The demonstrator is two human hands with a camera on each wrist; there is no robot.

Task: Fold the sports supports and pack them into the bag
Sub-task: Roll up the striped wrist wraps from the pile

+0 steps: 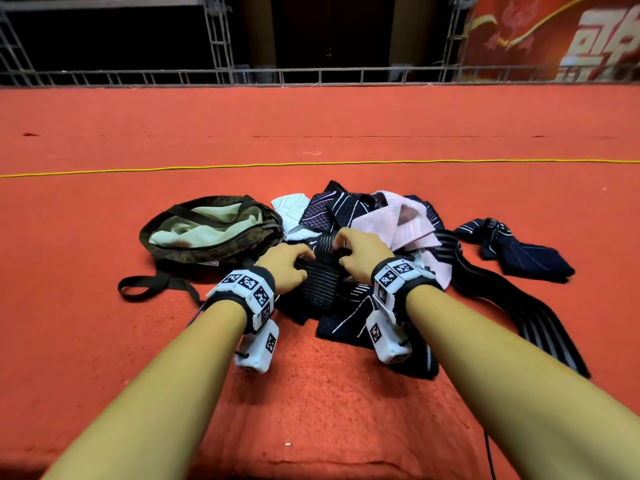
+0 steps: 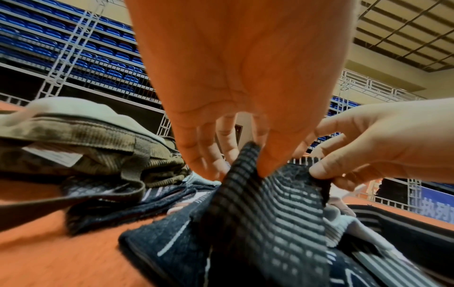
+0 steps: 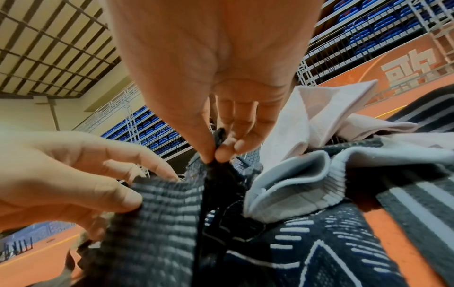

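An orange-red carpeted floor (image 1: pixel 311 116) fills an indoor hall, with a thin yellow cord (image 1: pixel 242 166) running across it and a grey metal truss railing (image 1: pixel 221 76) along its far edge; the wrist views show tiers of blue seats (image 2: pixel 73 58) behind the railing. On the carpet lies a heap of knitted sports supports (image 1: pixel 367 216), dark navy with white line patterns, pale pink and white ones mixed together. Just left of the heap sits the olive-brown fabric bag (image 1: pixel 211 230), its zipped mouth wide open on a pale green lining, its dark strap (image 1: pixel 152 285) looped on the carpet toward the person. To the right of the heap a separate dark navy support (image 1: pixel 519 251) lies apart, and a long black band with grey stripes (image 1: pixel 519 317) trails from the heap toward the person's right. At the near edge of the heap both hands hold one black ribbed support with grey stripes (image 2: pixel 258 213), lifting its upper edge off the pile. The left hand (image 1: pixel 285 263) pinches that edge between thumb and fingertips, and the right hand (image 1: pixel 360 252) pinches the same edge just beside it, thumb pressed against the forefinger.
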